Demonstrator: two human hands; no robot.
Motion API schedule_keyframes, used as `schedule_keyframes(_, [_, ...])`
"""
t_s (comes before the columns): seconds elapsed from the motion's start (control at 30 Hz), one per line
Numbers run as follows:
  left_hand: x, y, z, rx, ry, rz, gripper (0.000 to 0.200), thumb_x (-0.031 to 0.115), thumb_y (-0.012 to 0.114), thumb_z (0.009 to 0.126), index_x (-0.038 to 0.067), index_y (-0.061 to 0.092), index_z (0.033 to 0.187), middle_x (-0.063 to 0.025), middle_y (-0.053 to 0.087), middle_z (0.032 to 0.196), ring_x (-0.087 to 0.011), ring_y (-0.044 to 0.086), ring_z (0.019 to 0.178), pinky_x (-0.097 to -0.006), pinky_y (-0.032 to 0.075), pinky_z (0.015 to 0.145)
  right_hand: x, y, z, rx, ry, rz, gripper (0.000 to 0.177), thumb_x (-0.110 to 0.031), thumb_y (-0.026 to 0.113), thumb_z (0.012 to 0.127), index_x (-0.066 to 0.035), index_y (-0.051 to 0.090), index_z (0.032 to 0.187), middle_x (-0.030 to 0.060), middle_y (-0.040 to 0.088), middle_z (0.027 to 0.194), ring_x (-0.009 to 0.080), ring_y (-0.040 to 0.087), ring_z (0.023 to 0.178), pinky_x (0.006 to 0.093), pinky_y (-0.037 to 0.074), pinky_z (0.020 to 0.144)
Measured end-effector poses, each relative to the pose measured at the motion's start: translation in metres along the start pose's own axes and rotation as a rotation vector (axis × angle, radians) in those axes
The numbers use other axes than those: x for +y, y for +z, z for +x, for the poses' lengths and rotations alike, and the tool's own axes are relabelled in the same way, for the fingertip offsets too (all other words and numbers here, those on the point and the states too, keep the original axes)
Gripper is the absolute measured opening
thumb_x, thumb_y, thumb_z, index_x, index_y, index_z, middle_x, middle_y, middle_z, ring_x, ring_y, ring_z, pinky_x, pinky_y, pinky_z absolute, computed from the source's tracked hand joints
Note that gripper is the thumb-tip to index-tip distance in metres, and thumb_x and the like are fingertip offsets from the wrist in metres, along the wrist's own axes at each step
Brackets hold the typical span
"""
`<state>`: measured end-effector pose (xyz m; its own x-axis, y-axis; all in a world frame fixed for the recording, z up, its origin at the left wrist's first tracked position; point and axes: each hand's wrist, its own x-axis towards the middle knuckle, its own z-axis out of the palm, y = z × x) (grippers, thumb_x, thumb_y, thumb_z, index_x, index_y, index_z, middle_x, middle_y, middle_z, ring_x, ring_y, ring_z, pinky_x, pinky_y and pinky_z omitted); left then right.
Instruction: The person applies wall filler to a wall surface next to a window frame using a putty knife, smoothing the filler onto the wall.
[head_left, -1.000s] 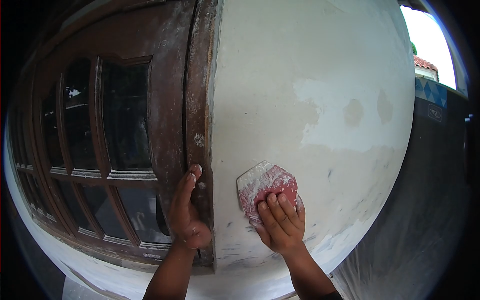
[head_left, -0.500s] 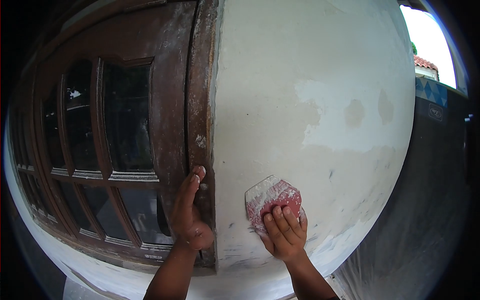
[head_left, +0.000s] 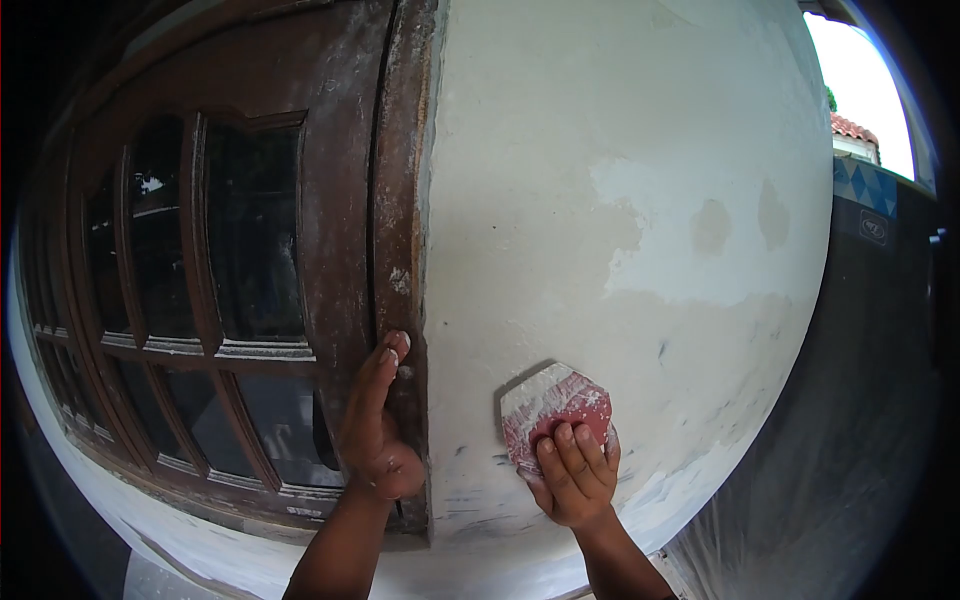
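My right hand (head_left: 580, 480) grips a flat red six-sided plate (head_left: 565, 415), its fingers laid over the lower face. White paste or powder is smeared across the plate's upper left part. The plate is at the pale wall (head_left: 520, 250), with a dark shadow along its left edge; whether it touches cannot be told. On the left, my left hand (head_left: 378, 430) rests against the brown wooden frame (head_left: 405, 200), fingers stretched upward and holding nothing. Its fingertips carry white smudges.
A brown wooden panel with glass panes (head_left: 255, 235) fills the left side. Patches of whiter coating (head_left: 660, 230) and dark scuffs mark the wall. To the right hangs a dark sheet (head_left: 850, 350) with a blue patterned strip; a tiled roof (head_left: 852, 127) shows beyond.
My right hand and the red plate have shifted slightly right and down, and the shadow on the plate's left has widened. My left hand stays on the frame.
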<state>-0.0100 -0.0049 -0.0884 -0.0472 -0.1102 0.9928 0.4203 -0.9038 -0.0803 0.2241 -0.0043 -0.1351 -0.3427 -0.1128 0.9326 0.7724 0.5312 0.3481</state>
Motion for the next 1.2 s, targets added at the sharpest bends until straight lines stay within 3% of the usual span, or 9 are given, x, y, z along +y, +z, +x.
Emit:
schedule_keyframes(0.23, [-0.001, -0.001, -0.001, 0.014, -0.002, -0.01, 0.106, 0.079, 0.015, 0.085, -0.011, 0.034, 0.138, -0.0274, 0.046, 0.137, -0.0338, 0.044, 0.131, -0.0432, 0.03, 0.112, 0.001, 0.007, 0.022, -0.065, -0.011, -0.059, 0.037, -0.034, 0.065, 0.086, -0.014, 0.068, 0.117, 0.0053, 0.063, 0.125, 0.0196, 0.051, 0.126, 0.0471, 0.026, 0.112])
schedule_keyframes(0.33, [0.002, 0.0, 0.001, -0.001, -0.011, 0.0, 0.105, 0.078, 0.015, 0.085, -0.011, 0.034, 0.138, -0.0266, 0.046, 0.137, -0.0333, 0.044, 0.131, -0.043, 0.029, 0.112, 0.003, 0.002, -0.008, -0.056, 0.021, 0.013, 0.037, -0.033, 0.065, 0.085, -0.014, 0.068, 0.117, 0.0045, 0.063, 0.125, 0.0194, 0.051, 0.126, 0.0465, 0.025, 0.113])
schedule_keyframes(0.57, [0.001, 0.001, 0.0, 0.005, -0.005, 0.006, 0.105, 0.078, 0.015, 0.085, -0.01, 0.035, 0.138, -0.0261, 0.046, 0.138, -0.033, 0.044, 0.13, -0.0435, 0.03, 0.112, 0.008, 0.005, 0.014, -0.003, -0.039, 0.01, 0.036, -0.032, 0.065, 0.085, -0.016, 0.068, 0.117, 0.0036, 0.063, 0.125, 0.0187, 0.051, 0.125, 0.0461, 0.024, 0.113])
schedule_keyframes(0.63, [0.001, 0.002, 0.001, 0.078, -0.01, 0.024, 0.104, 0.076, 0.02, 0.087, -0.015, 0.044, 0.13, -0.0295, 0.053, 0.128, -0.038, 0.053, 0.121, -0.0455, 0.041, 0.104, 0.01, 0.007, 0.012, -0.063, -0.039, -0.06, 0.035, -0.033, 0.064, 0.086, -0.018, 0.068, 0.117, 0.0035, 0.063, 0.125, 0.0185, 0.052, 0.124, 0.0461, 0.024, 0.113])
schedule_keyframes(0.67, [0.001, 0.001, 0.001, 0.077, -0.008, 0.023, 0.104, 0.076, 0.02, 0.087, -0.015, 0.044, 0.13, -0.0295, 0.053, 0.128, -0.038, 0.053, 0.121, -0.0455, 0.041, 0.104, 0.011, 0.006, 0.003, -0.061, -0.029, -0.048, 0.035, -0.033, 0.064, 0.086, -0.017, 0.068, 0.117, 0.0034, 0.064, 0.124, 0.0189, 0.052, 0.124, 0.0456, 0.023, 0.114])
schedule_keyframes(0.73, [0.0, -0.001, 0.0, -0.004, 0.0, 0.016, 0.105, 0.078, 0.014, 0.085, -0.01, 0.035, 0.138, -0.0265, 0.046, 0.137, -0.0332, 0.044, 0.13, -0.0439, 0.03, 0.111, 0.013, 0.003, -0.011, -0.032, -0.019, -0.014, 0.035, -0.032, 0.064, 0.086, -0.017, 0.068, 0.117, 0.0034, 0.064, 0.124, 0.0191, 0.052, 0.125, 0.0452, 0.021, 0.114])
schedule_keyframes(1.2, [0.001, 0.001, 0.0, 0.031, -0.008, 0.0, 0.105, 0.079, 0.018, 0.085, -0.012, 0.036, 0.137, -0.0278, 0.048, 0.135, -0.0347, 0.046, 0.129, -0.0439, 0.031, 0.111, 0.008, 0.0, 0.006, 0.014, -0.043, -0.009, 0.034, -0.031, 0.065, 0.084, -0.017, 0.069, 0.115, 0.002, 0.064, 0.124, 0.0189, 0.052, 0.124, 0.0436, 0.025, 0.112])
